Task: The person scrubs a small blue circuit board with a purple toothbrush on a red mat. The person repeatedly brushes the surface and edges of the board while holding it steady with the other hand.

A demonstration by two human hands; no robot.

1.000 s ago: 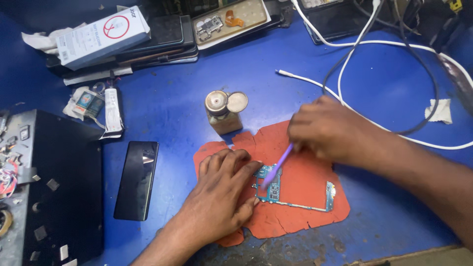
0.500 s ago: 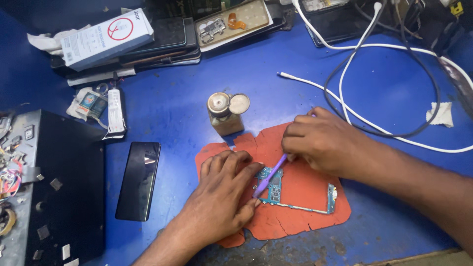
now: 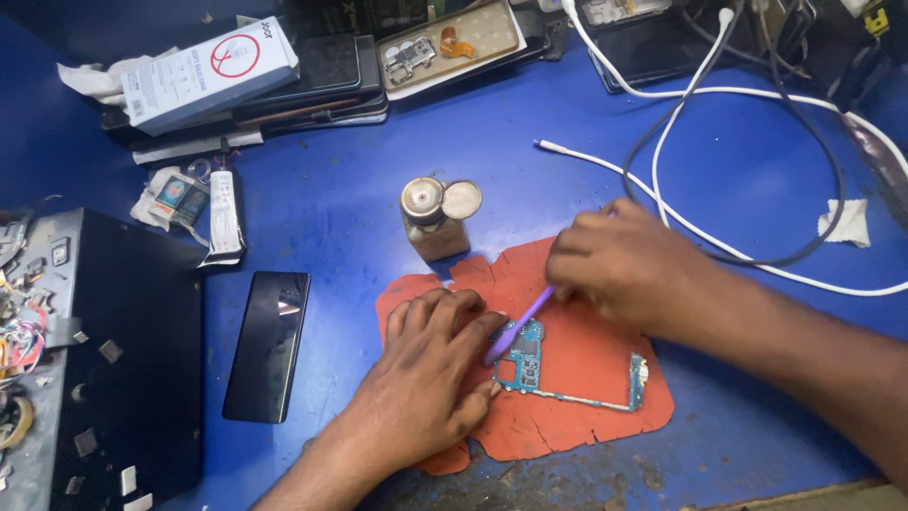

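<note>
A green circuit board (image 3: pixel 558 374) lies flat on a worn orange mat (image 3: pixel 577 426) near the front edge of the blue bench (image 3: pixel 340 237). The left hand (image 3: pixel 426 383) rests palm-down on the mat's left part, fingers spread, its fingertips at the board's left end, pinning it rather than grasping — the grip is loose and flat, closed on nothing. The right hand (image 3: pixel 624 270) comes in from the right with its grip clamped on a purple brush (image 3: pixel 518 326), which slants down to the left so that its tip meets the board's upper left corner, just beside the left fingers. Just behind the mat stands a small brown bottle (image 3: pixel 437 222) with a metal top and its round cap swung open to the side. To the left, well apart from the mat, a dark phone (image 3: pixel 268 345) lies face up; beyond it sits a black box (image 3: pixel 123 350) strewn with small parts. A white tube (image 3: pixel 225 216) lies further back. At the far edge — a white carton (image 3: pixel 208 83) on stacked dark phones, and white and black cables (image 3: pixel 719 170) looping across the right side.
</note>
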